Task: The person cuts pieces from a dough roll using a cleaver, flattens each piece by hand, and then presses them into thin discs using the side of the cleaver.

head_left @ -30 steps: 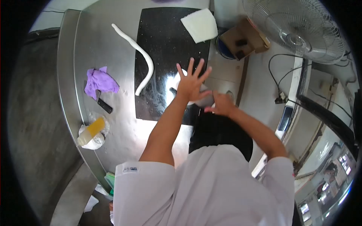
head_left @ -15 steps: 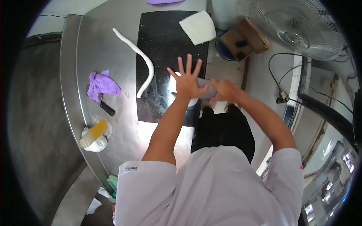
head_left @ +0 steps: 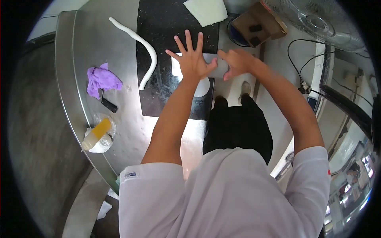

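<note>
My left hand point(head_left: 193, 60), fingers spread wide, lies over a broad flat metal blade point(head_left: 216, 68) that looks like a cleaver's. Its far end shines white beyond my palm. On the right, my right hand point(head_left: 237, 62) is closed at the blade's other end; any handle is hidden in the grip. A thin white dough round point(head_left: 202, 87) lies on the black board point(head_left: 170, 104) just below my left wrist, partly covered by it. To the left, a long curved rope of white dough point(head_left: 150, 53) rests across the board's edge and the steel table.
On the steel table point(head_left: 129, 129) are a purple cloth point(head_left: 104, 79), a black-handled knife point(head_left: 109, 106) and a yellow-banded bottle point(head_left: 98, 133) with plastic wrap. A folded white cloth point(head_left: 206, 11) lies at the board's far end. A cardboard box point(head_left: 260, 23) and a fan point(head_left: 317, 22) stand right.
The view has shifted, so the table and board sit higher in the picture. More of the white dough round shows below my left wrist. Both hands remain at the metal blade.
</note>
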Demonstrator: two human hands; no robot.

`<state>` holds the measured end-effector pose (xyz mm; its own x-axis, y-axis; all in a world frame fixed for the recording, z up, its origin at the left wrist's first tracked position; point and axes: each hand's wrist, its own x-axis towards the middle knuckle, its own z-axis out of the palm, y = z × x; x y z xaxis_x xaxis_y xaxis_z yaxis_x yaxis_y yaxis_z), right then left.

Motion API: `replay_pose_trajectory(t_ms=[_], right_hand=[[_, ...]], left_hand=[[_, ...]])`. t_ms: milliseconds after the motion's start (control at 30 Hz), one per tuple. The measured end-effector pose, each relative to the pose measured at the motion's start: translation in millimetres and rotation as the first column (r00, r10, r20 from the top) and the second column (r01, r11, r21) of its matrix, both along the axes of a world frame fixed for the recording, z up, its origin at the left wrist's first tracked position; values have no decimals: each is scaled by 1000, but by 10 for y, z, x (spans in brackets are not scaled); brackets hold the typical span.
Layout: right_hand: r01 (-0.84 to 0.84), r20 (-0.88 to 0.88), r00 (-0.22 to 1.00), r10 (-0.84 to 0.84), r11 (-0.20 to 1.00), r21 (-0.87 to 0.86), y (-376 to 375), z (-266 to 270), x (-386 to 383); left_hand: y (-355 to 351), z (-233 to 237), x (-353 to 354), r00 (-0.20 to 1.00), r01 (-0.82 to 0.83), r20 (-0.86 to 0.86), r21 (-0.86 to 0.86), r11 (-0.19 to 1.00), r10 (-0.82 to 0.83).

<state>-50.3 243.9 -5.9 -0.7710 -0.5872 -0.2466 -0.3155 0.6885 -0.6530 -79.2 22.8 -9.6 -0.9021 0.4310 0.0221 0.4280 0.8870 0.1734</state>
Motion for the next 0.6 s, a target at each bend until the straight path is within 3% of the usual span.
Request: replay_pose_trajectory(t_ms=[67, 133, 200, 267, 400, 467, 533, 600], right_hand=[[-37, -73, 996, 42, 997, 71, -85, 83, 15], [-24, 243, 970, 3, 996, 84, -201, 206, 144], [5, 227, 973, -32, 993, 121, -158, -17, 391], [23, -55, 998, -25, 999, -47, -80, -276, 465], [-57, -37, 997, 61, 993, 107, -46, 201, -133], [-83, 5, 996, 84, 978, 191, -131, 319, -277], [-26, 302, 953, 0, 996, 83, -228, 259, -47], [-34, 337, 942, -2, 994, 100, -243, 219, 190]], left_hand=[[-51, -20, -82, 1000, 0, 19, 34, 999, 0], [-83, 7, 8, 996, 60, 70, 25, 998, -61], [-120, -2, 228, 989, 91, 114, 11, 996, -92], [-79, 3, 209, 987, 83, 143, -47, 995, -76], [13, -71, -19, 998, -63, -21, -8, 998, 63], [-37, -12, -137, 996, -89, 11, 45, 995, 89], [-143, -4, -49, 998, 5, 60, -8, 1000, -5], [-134, -11, 206, 993, 23, 116, -76, 997, -14]])
